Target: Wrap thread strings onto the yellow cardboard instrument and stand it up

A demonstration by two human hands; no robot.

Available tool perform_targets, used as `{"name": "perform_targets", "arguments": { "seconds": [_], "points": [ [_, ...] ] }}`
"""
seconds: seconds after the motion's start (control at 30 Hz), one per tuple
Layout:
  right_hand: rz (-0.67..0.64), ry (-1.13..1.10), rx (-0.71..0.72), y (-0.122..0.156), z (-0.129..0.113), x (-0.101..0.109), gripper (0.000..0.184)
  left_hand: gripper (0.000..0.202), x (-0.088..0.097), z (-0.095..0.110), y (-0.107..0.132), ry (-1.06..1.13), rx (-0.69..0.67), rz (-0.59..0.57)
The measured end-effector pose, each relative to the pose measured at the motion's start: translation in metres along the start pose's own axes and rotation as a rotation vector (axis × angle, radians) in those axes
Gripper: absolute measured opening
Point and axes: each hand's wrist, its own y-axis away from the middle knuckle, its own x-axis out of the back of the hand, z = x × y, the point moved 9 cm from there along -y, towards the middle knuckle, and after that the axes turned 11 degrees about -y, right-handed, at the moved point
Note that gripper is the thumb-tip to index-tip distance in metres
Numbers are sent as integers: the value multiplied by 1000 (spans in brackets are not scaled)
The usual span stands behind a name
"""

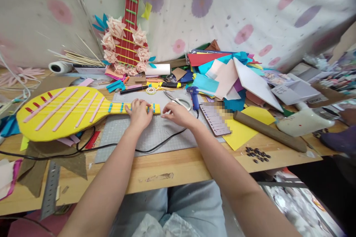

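A yellow craft guitar (66, 113) lies on its back at the left, with pink strips across its body, thin strings and blue strips on its neck. My left hand (139, 114) is over the neck near its far end, fingers curled down around it. Just off the tip of the neck is my right hand (179, 114), its fingers bent and drawn together; whatever they may pinch is too small to make out. Beneath both hands spreads a grey cutting mat (155, 137). Scissors (180, 102) and a blue glue gun (194, 97) lie just beyond my right hand.
A red craft guitar with paper flowers (128, 46) stands at the back. Coloured sheets (217, 70) pile behind the phone (214, 118). A brown roll (269, 131), black beads (257, 153) and a metal ruler (50, 189) lie nearby. A black cable (150, 151) crosses the mat.
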Motion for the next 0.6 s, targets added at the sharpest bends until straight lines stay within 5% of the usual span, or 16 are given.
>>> {"name": "perform_targets", "arguments": {
  "seconds": [0.1,0.3,0.4,0.6],
  "points": [
    [-51,19,-96,49,19,36,23,13,14,2,1,30,21,116],
    [224,401,-373,156,102,138,50,13,25,-12,2,59,117,228],
    [203,507,-396,176,123,144,66,12,26,-22,2,75,145,261],
    [97,551,-404,174,128,130,81,14,26,-38,4,81,187,269]
  ]
}}
